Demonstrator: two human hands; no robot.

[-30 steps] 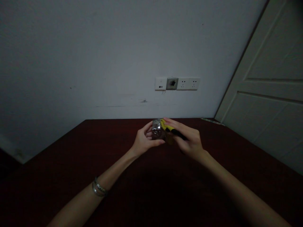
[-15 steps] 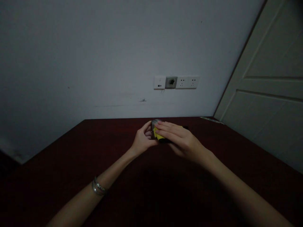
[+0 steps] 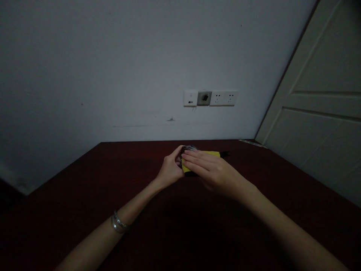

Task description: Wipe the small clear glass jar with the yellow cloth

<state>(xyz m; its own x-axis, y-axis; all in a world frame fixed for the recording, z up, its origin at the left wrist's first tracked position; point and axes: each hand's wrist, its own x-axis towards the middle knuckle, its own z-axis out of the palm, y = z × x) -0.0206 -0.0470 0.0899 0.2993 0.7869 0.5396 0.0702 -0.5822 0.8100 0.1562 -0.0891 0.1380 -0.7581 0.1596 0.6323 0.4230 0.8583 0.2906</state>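
Left hand [image 3: 170,168] beside right hand [image 3: 216,169], wall [image 3: 126,67] behind table [image 3: 126,162], door [image 3: 318,131] at right

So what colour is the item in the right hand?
The item is yellow and black, head view.

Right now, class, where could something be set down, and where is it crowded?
The tabletop looks bare left of the left hand, back to the wall, and between the right hand and door, short of the corner strip. Crowded: where the hands hold a shiny object and yellow item. The near middle is too dark to judge.
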